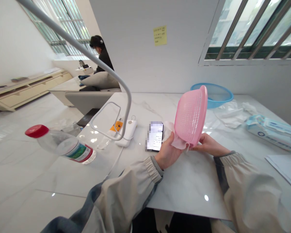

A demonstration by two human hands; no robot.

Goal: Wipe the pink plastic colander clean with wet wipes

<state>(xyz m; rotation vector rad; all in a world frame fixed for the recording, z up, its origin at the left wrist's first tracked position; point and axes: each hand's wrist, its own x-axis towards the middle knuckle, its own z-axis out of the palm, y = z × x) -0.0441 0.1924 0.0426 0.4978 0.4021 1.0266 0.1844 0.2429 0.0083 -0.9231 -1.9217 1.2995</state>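
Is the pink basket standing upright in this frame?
No, the pink basket is tipped on its side, with the left hand and the right hand at its lower edge.

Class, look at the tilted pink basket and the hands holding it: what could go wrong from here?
The pink basket might slip: the left hand and right hand hold it only near its lower edge, the left with a white wipe against it. A dropped basket could strike the phone lying close by.

Bright scene — daylight at barred windows [254,29], glare spots on glossy tabletop [189,191], edges stretched
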